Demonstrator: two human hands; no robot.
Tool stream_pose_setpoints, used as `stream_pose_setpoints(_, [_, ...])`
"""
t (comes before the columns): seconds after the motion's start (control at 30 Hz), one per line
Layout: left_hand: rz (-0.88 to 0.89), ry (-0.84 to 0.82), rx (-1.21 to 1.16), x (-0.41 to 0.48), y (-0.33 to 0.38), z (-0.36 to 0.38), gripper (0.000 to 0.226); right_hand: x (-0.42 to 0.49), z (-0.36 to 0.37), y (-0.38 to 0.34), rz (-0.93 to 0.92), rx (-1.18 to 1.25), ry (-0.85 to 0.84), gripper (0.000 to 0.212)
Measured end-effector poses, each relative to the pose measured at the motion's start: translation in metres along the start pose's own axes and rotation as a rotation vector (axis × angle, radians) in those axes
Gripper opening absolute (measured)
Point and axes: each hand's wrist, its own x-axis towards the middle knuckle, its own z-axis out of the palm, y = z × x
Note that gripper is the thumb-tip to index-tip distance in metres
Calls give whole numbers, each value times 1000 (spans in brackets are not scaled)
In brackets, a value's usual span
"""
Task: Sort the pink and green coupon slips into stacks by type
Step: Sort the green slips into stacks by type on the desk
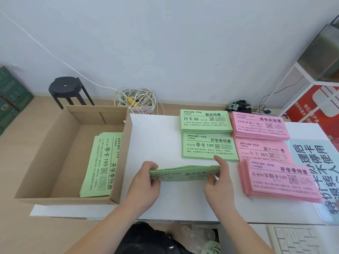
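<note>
Between my two hands I hold a thick bundle of green slips (183,173), tilted on its long edge just above the white table (156,136). My left hand (146,182) grips its left end and my right hand (218,178) grips its right end, index finger raised. Behind lie two green stacks, the far one (205,121) and the near one (209,147). To the right sit three pink stacks: far (260,127), middle (262,149) and near (280,180). More green slips (99,165) lie in the cardboard box (55,153).
The open cardboard box stands at the table's left end. A light-blue printed sheet (315,162) lies at the right, under the pink stacks. A black stool (67,88) and a tangle of white cable (137,98) are behind on the floor. A keyboard (297,239) is at the bottom right.
</note>
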Motion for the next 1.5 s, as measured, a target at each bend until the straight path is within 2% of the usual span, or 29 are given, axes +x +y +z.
stream_pose_setpoints(0.07, [-4, -8, 26, 0, -3, -2, 25, 1, -1, 3, 40, 23, 17, 62])
stream_pose_setpoints(0.17, [10, -25, 79, 10, -1, -6, 20, 14, -2, 0, 93, -4, 38, 31])
stream_pose_setpoints(0.2, [17, -19, 88, 17, 3, -9, 16, 20, -3, -5, 99, -12, 38, 29])
stream_pose_setpoints(0.37, [72, -28, 94, 61, 56, -34, 12, 61, -25, -53, 85, -63, 32, 28])
stream_pose_setpoints(0.47, [144, -21, 201, 96, 95, -40, 9, 97, -42, -82, 56, -117, 46, 29])
stream_pose_setpoints(0.53, [162, -49, 164, 116, 118, -37, 11, 122, -52, -96, 46, -164, 76, 31])
stream_pose_setpoints(0.63, [38, -146, -80, 144, 138, -26, 17, 159, -61, -108, 55, -195, 103, 40])
stream_pose_setpoints(0.83, [-112, -107, -218, 203, 136, 0, 18, 229, -56, -109, 96, -298, 0, 42])
stream_pose_setpoints(1.03, [-132, -50, -180, 232, 137, 21, 25, 265, -45, -96, 99, -394, -56, 49])
stream_pose_setpoints(1.13, [-82, -47, -5, 238, 131, 26, 32, 270, -45, -89, 101, -536, -91, 55])
stream_pose_setpoints(1.2, [-15, -51, 145, 234, 126, 24, 48, 267, -45, -90, 19, -733, -121, 61])
stream_pose_setpoints(1.27, [75, -83, 265, 227, 122, 22, 65, 263, -45, -97, -151, -841, -129, 67])
stream_pose_setpoints(1.33, [136, -160, 369, 224, 123, 21, 83, 262, -41, -112, -282, -880, -251, 81])
stream_pose_setpoints(1.4, [157, -217, 457, 223, 123, 26, 95, 265, -30, -122, -321, -958, -432, 101])
stream_pose_setpoints(1.5, [168, -216, 509, 223, 124, 33, 93, 275, -9, -122, -362, -1111, -609, 124])
